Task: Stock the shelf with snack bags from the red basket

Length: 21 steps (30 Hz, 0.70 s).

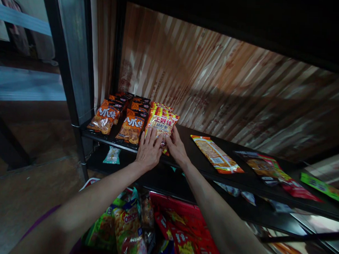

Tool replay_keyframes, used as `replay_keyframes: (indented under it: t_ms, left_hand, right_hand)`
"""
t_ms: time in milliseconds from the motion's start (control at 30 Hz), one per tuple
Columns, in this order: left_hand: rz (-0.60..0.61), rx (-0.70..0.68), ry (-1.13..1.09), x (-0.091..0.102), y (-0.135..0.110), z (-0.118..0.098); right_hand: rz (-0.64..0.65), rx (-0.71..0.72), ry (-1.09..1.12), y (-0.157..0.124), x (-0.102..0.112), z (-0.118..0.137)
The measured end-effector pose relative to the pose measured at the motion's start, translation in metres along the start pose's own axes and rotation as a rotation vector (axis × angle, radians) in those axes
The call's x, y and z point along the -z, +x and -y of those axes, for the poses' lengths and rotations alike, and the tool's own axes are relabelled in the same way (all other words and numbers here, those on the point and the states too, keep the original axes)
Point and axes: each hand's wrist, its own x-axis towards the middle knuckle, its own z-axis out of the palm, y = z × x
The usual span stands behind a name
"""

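Both my hands rest on a yellow and red striped snack bag (161, 123) at the front edge of a black shelf (240, 182). My left hand (148, 150) lies on its lower left side, fingers stretched over the bag. My right hand (177, 146) grips its lower right edge, fingers bent around it. More of the same striped bags are stacked behind it. To the left stand two rows of orange snack bags (131, 127).
Further right on the shelf lie an orange-yellow packet (216, 154), a dark red packet (274, 172) and a green packet (324, 188). A small pale packet (112, 155) sits on the lower shelf. Below my arms is a heap of assorted snack bags (154, 227).
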Motion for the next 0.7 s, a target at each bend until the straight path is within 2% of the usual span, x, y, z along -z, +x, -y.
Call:
replay_keyframes:
  t_ms: [267,533,700]
  left_hand:
    - [-0.002,-0.026,0.002,0.003,-0.004,-0.001]
    - [0.013,-0.023,0.005,-0.003,-0.005,0.000]
    - [0.002,-0.033,0.003,0.003,-0.007,0.000]
  right_hand:
    - [-0.009,0.017,0.008,-0.003,-0.004,-0.011]
    - [0.016,0.027,0.010,-0.004,-0.005,-0.018]
    - [-0.016,0.022,-0.009,-0.006,-0.005,-0.020]
